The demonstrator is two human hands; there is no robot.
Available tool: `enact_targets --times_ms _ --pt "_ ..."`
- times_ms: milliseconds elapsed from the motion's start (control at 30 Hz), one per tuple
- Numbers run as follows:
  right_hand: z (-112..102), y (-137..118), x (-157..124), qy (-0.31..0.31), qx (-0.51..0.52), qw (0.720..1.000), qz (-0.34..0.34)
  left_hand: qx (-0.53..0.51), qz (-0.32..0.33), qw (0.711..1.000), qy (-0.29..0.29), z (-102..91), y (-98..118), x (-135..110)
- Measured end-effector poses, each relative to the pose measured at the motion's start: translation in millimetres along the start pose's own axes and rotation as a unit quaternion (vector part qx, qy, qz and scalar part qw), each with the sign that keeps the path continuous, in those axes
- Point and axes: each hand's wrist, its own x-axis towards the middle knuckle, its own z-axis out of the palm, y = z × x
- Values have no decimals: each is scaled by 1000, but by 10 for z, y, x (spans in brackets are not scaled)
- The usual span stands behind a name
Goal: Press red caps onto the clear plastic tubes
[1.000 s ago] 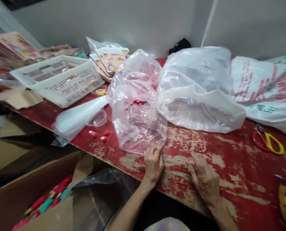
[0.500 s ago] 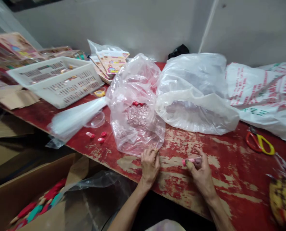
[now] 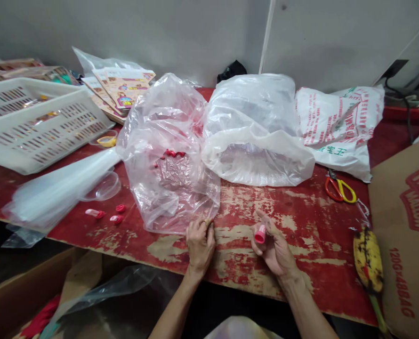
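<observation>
My left hand [image 3: 199,242] rests at the table's front with its fingers closed at the near corner of a clear plastic bag [image 3: 176,183]. Small red pieces show inside that bag's mouth. In my right hand [image 3: 275,247] is a small tube with a pink end [image 3: 260,234], held between thumb and fingers. The pink end points toward me. Left of the bag lie a small clear tube with a red end [image 3: 95,213] and two small red pieces [image 3: 116,219].
A white plastic basket [image 3: 47,136], printed cards [image 3: 124,89], a milky bag [image 3: 255,132] and a printed white sack [image 3: 336,122] line the back. Scissors [image 3: 340,188], a banana [image 3: 368,261] and a carton [image 3: 403,226] stand right. Plastic sleeves [image 3: 61,188] overhang the front edge.
My view has swung to the right, bringing the carton into sight. My right hand has turned the tube so its pink end faces me. The left hand stays at the bag's corner.
</observation>
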Motion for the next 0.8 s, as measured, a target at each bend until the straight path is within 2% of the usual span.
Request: enact_targets --times_ms 333,433,567,633,700,733,800 --pt "-53 85 10 -26 -137 987 -84 -20 -15 1000 -13 -16 34 20" --pt "-87 121 20 -29 -205 972 -108 -20 -16 1000 -14 -24 38 18" --pt "-85 108 -11 -43 -307 939 -152 -18 -16 1000 -19 -28 31 15" --pt "-84 88 -33 -35 -364 912 -184 -15 -17 1000 -20 -30 31 15" --pt "-116 75 -34 -13 -442 867 -229 -14 -19 1000 -18 -30 34 16" --pt "-147 73 -22 -3 -489 833 -259 -15 -18 1000 -18 -30 34 17" --pt "-231 76 23 -5 -585 742 -327 -17 -15 1000 -19 -29 33 17"
